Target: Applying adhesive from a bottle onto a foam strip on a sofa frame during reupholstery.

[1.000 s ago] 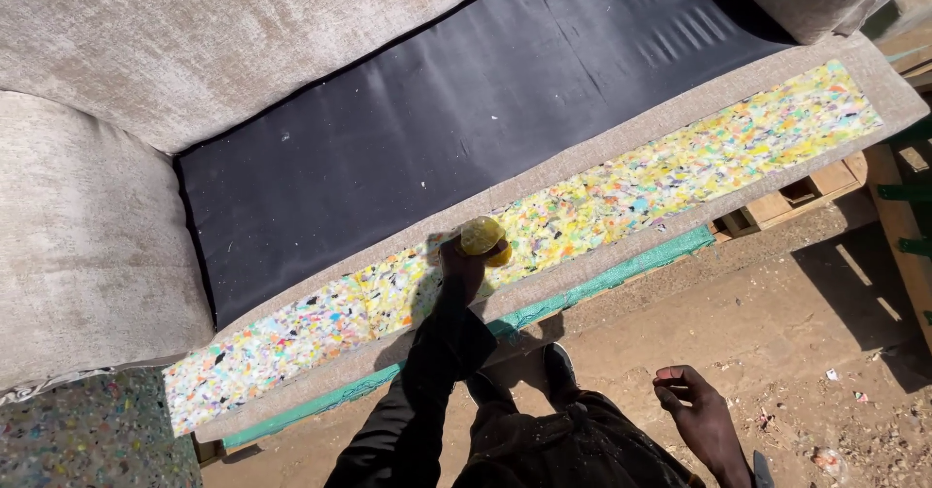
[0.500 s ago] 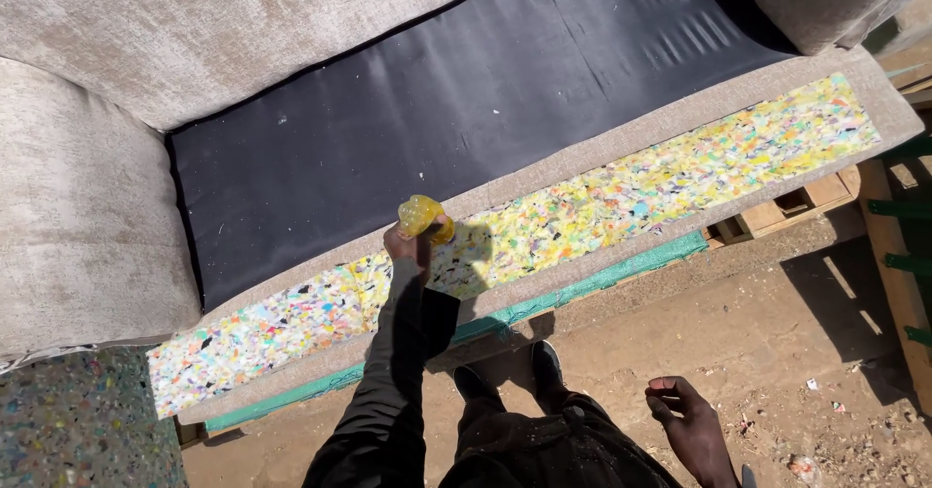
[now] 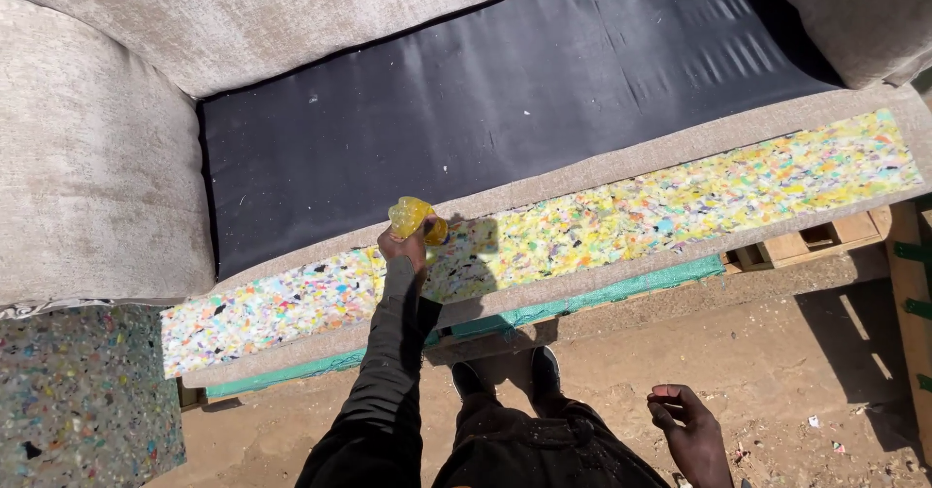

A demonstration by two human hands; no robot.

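My left hand [image 3: 405, 247] grips a small yellow squeeze bottle [image 3: 416, 218], tipped down against the multicoloured foam strip [image 3: 680, 206] that runs along the front rail of a sofa frame. The bottle's tip touches the foam close to the beige fabric edge. My right hand [image 3: 691, 430] hangs loose low at my side, fingers slightly curled, holding nothing. My dark sleeve and shoes show below.
The sofa has a black fabric seat deck [image 3: 485, 100], a beige back [image 3: 291, 12] and a beige arm [image 3: 87, 177]. A green band [image 3: 602, 294] edges the frame. A speckled foam block [image 3: 78, 401] lies lower left. Wooden pallet [image 3: 825, 240] and dirt ground [image 3: 777, 352] on the right.
My left hand with the yellow bottle has travelled leftward along the foam strip. The right hand stayed low by my side.
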